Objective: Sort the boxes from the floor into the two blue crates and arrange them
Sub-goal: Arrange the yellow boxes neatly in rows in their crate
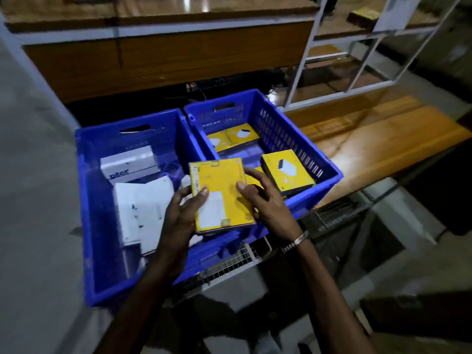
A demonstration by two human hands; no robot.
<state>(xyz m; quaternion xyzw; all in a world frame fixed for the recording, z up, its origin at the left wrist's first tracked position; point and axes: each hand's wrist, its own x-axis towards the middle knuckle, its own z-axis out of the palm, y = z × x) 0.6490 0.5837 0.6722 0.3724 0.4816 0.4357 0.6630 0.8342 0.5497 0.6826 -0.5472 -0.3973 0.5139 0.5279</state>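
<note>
Fingers of the left hand (182, 215) curl round the left edge of a yellow box (221, 194), thumb lying on its upper face and the remaining fingers passing beneath it; the right hand (265, 198) grips the opposite edge, thumb pressed on the top face and fingers bent over the right side. Held between the two hands, the yellow box is flat-side up, slightly tilted, above the shared wall where the left blue crate (102, 251) meets the right blue crate (314, 159). A white label patch shows on the box face between the two thumbs. Left of the left fingers, inside the left blue crate, lie white boxes (143, 213), with a further white box bearing blue lettering (127, 162) beyond them. Just right of the right fingers, inside the right blue crate, a yellow box with a white emblem (287, 172) rests tilted, and two similar yellow boxes (232, 137) lie side by side beyond the fingertips at the crate's far end. A metal bracelet (298, 240) circles the right wrist. Behind both crates runs a wooden counter (163, 54); to the right of the right hand stands a white metal frame (357, 60) over an orange-brown floor panel (383, 139).
</note>
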